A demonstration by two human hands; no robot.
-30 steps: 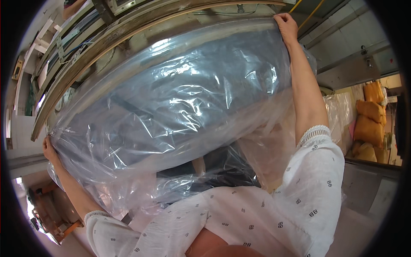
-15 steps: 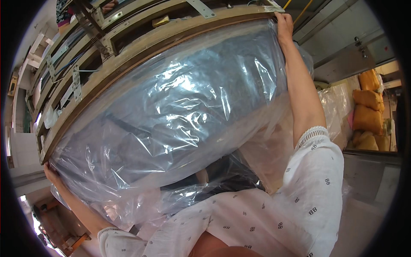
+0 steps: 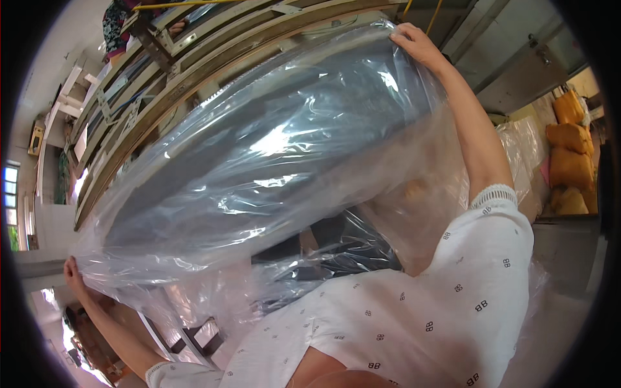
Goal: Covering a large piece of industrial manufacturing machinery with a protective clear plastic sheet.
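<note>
A broad clear plastic sheet (image 3: 278, 174) stretches in front of me, wrinkled and shiny, with a dark surface showing through it. At its far right corner my right hand (image 3: 414, 44) is closed on the gathered edge. Down at the left end, my left hand (image 3: 73, 275) pinches the other corner. Just beyond the sheet runs a long wooden frame (image 3: 123, 145) of slats with metal brackets, and the sheet's far edge now lies a little apart from its near rail. Loose plastic hangs over my front.
Behind the frame at the upper left is another person's floral sleeve (image 3: 114, 29) with a hand near the slats. Orange-brown bundles (image 3: 569, 155) are stacked at the right, beside clear wrapping (image 3: 521, 145). A grey metal panel (image 3: 517, 84) stands at the upper right.
Both hands have come away from the frame's near rail, bringing the sheet's far edge toward me. More slats show, and the right hand has turned inward over the corner.
</note>
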